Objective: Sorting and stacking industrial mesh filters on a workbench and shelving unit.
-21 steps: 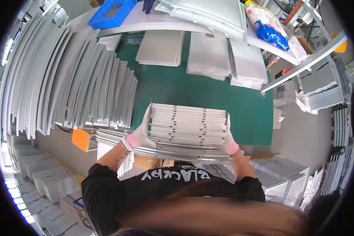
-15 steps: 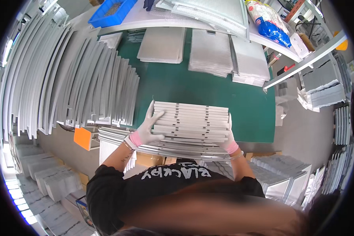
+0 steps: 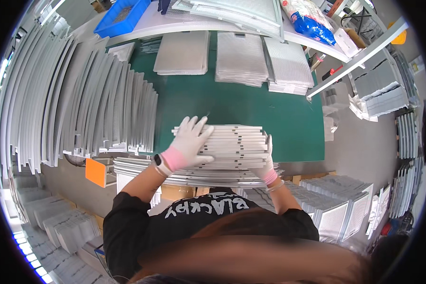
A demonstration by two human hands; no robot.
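A stack of narrow white metal frames (image 3: pixel 234 146) stands on the green work table near its front edge, long edges upward. Small dark slots show along the edges, and the strips at the left end are not quite flush. My left hand (image 3: pixel 189 144), in a white glove with a pink cuff, lies over the stack's left end with its fingers spread. Around the right end my right hand (image 3: pixel 268 163) grips the stack, fingers straight along the side and thumb toward the front; part of it is hidden. Below the stack, more long frames (image 3: pixel 199 177) lie along the table's front.
Many upright grey panels (image 3: pixel 99 99) crowd the left side. Mesh sheets in stacks (image 3: pixel 241 59) lie at the table's back. Above them, a shelf (image 3: pixel 151 23) carries a blue tray (image 3: pixel 123 18) and a plastic bag (image 3: pixel 310 21). A slanted metal post (image 3: pixel 359 57) rises at the right.
My left hand has shifted from the stack's left end onto its top, fingers now spread. The right hand stays at the right end. The whole view has shifted slightly.
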